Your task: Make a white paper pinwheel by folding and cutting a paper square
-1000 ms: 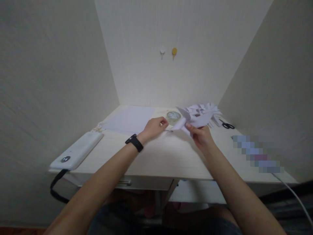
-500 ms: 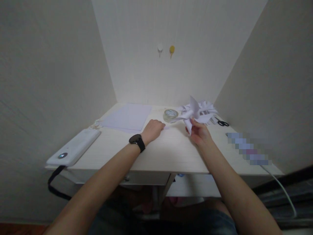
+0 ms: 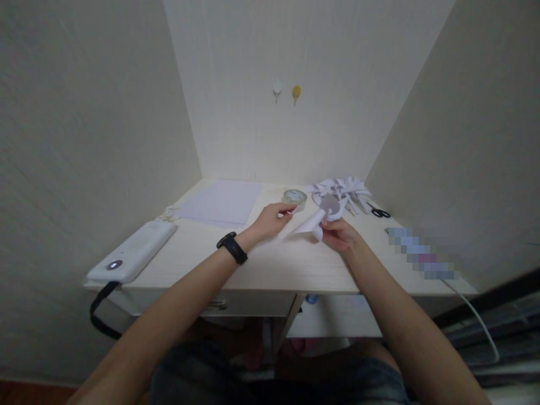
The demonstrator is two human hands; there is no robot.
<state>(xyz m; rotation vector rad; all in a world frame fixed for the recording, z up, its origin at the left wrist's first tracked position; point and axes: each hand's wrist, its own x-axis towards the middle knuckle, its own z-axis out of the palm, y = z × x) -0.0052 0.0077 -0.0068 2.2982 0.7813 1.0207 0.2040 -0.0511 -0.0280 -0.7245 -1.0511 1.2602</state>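
- Paper pinwheel (image 3: 321,216): white folded piece, pinched in the right hand (image 3: 337,235), fingers closed on its lower folds, held just above the desk (image 3: 270,264) near its middle.
- Left hand (image 3: 272,218): fingertips drawn narrow around something small and pale, too small to identify; black watch (image 3: 232,247) on the wrist.
- Tape roll (image 3: 294,197): just behind both hands.
- Paper pile (image 3: 343,188), scissors (image 3: 380,212): far right.
- Risk: a hard pinch could crease or tear the thin folds; a loose hold may let them spring open.
- Risk: a forward reach could knock the tape roll.

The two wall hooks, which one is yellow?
The right hook is yellow; the left hook beside it is white.
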